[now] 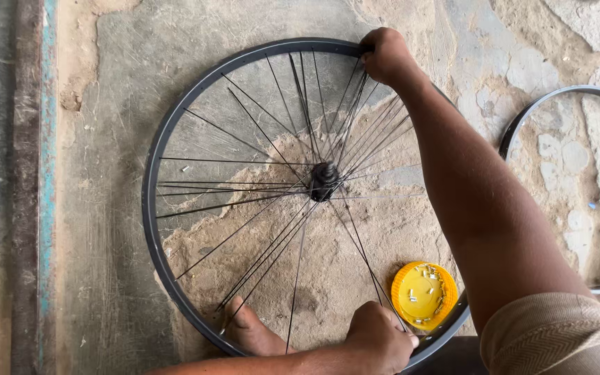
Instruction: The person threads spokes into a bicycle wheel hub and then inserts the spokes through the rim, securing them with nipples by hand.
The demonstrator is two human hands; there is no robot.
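A dark bicycle wheel rim lies flat on a worn concrete floor, with thin spokes running loosely to a black hub at its centre. My right hand reaches to the far side of the rim and is closed on it where several spokes bunch together. My left hand is closed at the near side of the rim, pinching a spoke end. A bare foot rests inside the rim beside my left hand.
A yellow round lid holding several small metal spoke nipples sits inside the rim at the near right. A second bare rim lies on the floor to the right. A raised painted edge runs along the left.
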